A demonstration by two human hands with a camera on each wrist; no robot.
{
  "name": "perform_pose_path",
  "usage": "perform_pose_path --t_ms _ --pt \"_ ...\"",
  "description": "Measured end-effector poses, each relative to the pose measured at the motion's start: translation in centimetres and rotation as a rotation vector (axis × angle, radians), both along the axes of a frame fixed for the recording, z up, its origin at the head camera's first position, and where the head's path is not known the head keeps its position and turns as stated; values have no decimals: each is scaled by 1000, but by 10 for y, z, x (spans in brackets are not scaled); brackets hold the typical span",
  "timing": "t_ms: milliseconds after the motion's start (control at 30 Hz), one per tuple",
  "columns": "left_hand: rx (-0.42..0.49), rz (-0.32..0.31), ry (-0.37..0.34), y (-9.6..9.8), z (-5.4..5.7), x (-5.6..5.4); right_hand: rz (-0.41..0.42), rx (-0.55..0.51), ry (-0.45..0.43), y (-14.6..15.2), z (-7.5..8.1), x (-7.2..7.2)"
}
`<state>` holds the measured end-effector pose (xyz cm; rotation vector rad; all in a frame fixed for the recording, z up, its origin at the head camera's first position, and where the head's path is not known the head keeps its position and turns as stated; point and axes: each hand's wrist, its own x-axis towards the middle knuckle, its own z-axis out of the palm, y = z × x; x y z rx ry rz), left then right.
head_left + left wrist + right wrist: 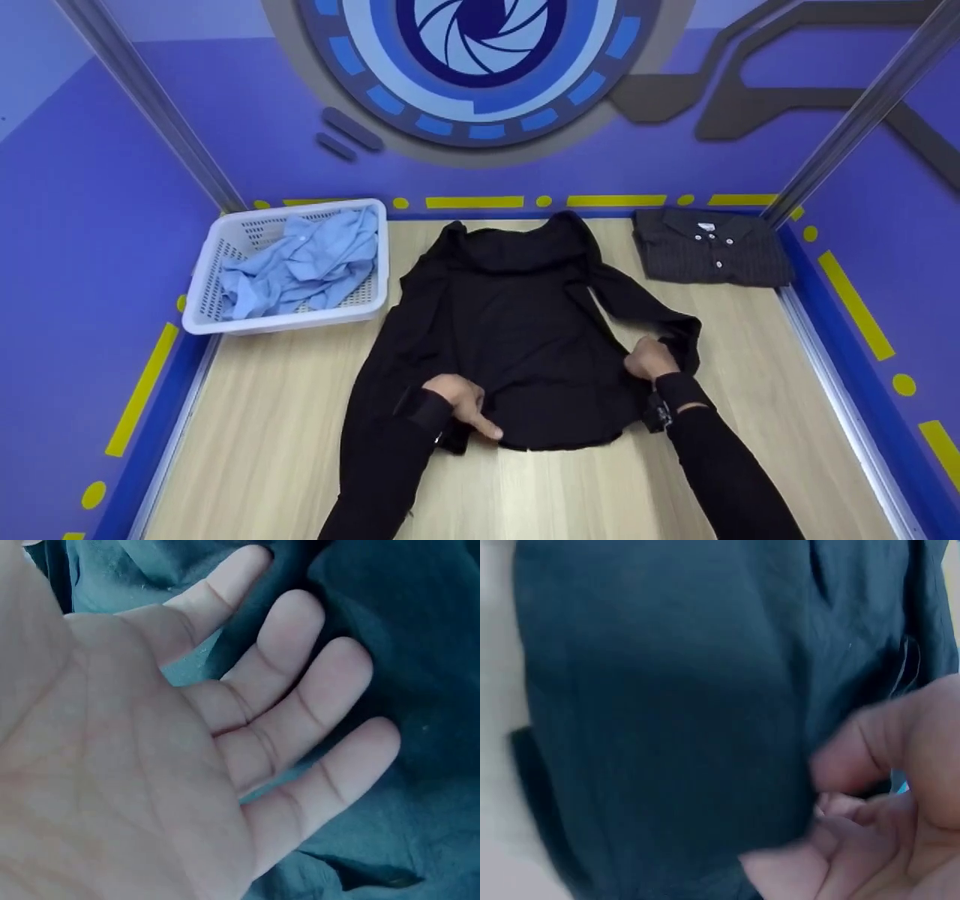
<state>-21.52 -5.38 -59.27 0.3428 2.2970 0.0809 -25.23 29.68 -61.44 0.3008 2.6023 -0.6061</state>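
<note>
A black shirt (525,337) lies spread on the wooden tabletop, collar end at the far side and hem toward me. Its right sleeve (637,300) slants outward and bends back beside my right hand (651,358). That hand pinches the shirt's right side edge; in the right wrist view the thumb (855,754) and curled fingers meet at the cloth. Over the lower left of the shirt is my left hand (461,401), thumb pointing toward the hem. The left wrist view shows its palm and loosely bent fingers (337,686) above dark cloth, gripping nothing.
A white plastic basket (285,324) holding a crumpled light blue garment (304,262) stands at the back left. At the back right lies a folded dark striped shirt (712,251) with white buttons. Blue panels (480,180) wall the tabletop (255,420) at the back and both sides.
</note>
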Motion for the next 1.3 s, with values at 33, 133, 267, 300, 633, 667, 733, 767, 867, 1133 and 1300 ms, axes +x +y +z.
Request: perform_pose_path --t_ms 33,133,267,300,633,667,733,767,867,1133,1300 --pt "17 23 1 0 -1 0 5 -15 -19 2 0 0" --pt "96 105 7 2 -7 -1 16 -94 -41 4 -1 1" --pt "235 165 8 0 -16 -4 46 -151 -73 1 -1 1" --pt "266 160 46 -2 -17 -6 57 -149 -77 1 -1 2" --pt "302 394 865 -47 -27 -34 86 -139 -49 2 -2 5" --pt "291 441 880 -53 -30 -35 84 -142 -52 2 -3 5" --pt "281 544 823 -63 -35 -35 77 -150 -56 2 -2 5" --pt "284 587 776 -67 -37 -35 76 -151 -54 2 -2 5" --pt "323 659 641 -79 -42 -35 80 -153 -49 1 -3 6" --pt "638 610 747 -76 -23 -56 111 -145 -46 0 -5 6" --pt "716 437 843 -49 11 -67 113 -135 -47 0 -7 6"
